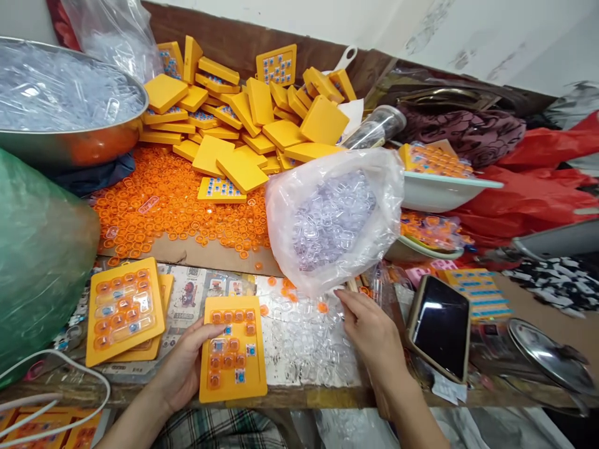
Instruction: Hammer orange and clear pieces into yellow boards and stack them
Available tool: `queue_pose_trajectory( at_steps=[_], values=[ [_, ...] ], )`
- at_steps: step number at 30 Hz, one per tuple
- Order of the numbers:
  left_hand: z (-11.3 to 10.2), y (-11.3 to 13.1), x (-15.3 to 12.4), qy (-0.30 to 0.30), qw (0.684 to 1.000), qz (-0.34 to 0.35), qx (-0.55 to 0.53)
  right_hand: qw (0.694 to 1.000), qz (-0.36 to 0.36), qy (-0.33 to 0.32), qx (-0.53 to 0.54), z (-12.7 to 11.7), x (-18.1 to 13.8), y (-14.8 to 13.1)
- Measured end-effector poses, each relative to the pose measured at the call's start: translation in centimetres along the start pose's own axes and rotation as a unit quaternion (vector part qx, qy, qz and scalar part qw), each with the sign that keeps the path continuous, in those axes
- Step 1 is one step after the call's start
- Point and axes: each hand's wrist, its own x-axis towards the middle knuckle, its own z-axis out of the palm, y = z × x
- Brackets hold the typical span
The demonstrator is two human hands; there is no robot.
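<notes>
My left hand [185,358] grips the left edge of a yellow plastic keypad panel [255,374], thumb on its face. Orange keycaps and clear covers fill part of the panel; several blue switches show bare. My right hand [372,327] is at the front of an open clear bag [334,215] of transparent pieces, thumb and fingers drawn together; what they hold, if anything, is too small to make out. Beneath and beside it, loose clear covers [318,349] and a few orange keycaps [322,307] lie on the white work surface. To the left, a filled panel [124,312] rests on another one.
Behind are a heap of yellow panels [213,156] and many orange keycaps [154,212]. A metal bowl [100,140] of clear pieces and a green bag [42,262] stand left. On the right lie a phone [440,327], a glass lid [547,355] and basins [435,190].
</notes>
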Motion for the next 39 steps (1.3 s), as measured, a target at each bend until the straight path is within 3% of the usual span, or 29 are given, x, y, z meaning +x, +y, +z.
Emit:
queue_pose_trajectory(
  at_steps=[8, 12, 17, 22, 27, 32, 35, 39],
  values=[
    [0.1, -0.4, -0.7, 0.022, 1.0, -0.002, 0.009, 0.992, 0.015, -0.121, 0.028, 0.1, 2.0, -1.3],
    [0.5, -0.8, -1.0, 0.015, 1.0, -0.015, 0.02, 0.991, 0.038, -0.12, 0.038, 0.1, 3.2, -0.9],
    [1.0, -1.3, -0.9, 0.019, 0.999, -0.019, 0.037, 0.989, 0.04, -0.128, 0.056, 2.5, 5.1, -1.0],
    [0.7, -1.2, -1.0, 0.041, 0.998, -0.015, 0.041, 0.988, 0.041, -0.124, 0.085, 3.4, 4.2, -1.2],
    [0.7, -1.1, -1.0, 0.028, 0.998, -0.015, 0.046, 0.984, 0.027, -0.091, 0.148, 2.2, 2.6, -0.8],
    [1.0, -1.2, -1.2, 0.03, 0.998, -0.012, 0.049, 0.968, 0.059, -0.03, 0.243, 0.2, 1.1, -1.0],
    [1.3, -1.2, -1.4, 0.034, 0.998, -0.001, 0.043, 0.946, 0.047, -0.037, 0.318, -1.9, -0.3, -3.1],
    [1.9, -1.5, -1.5, -0.003, 1.0, 0.004, 0.03, 0.912, -0.002, -0.071, 0.403, -3.7, -1.9, -8.3]
  ],
)
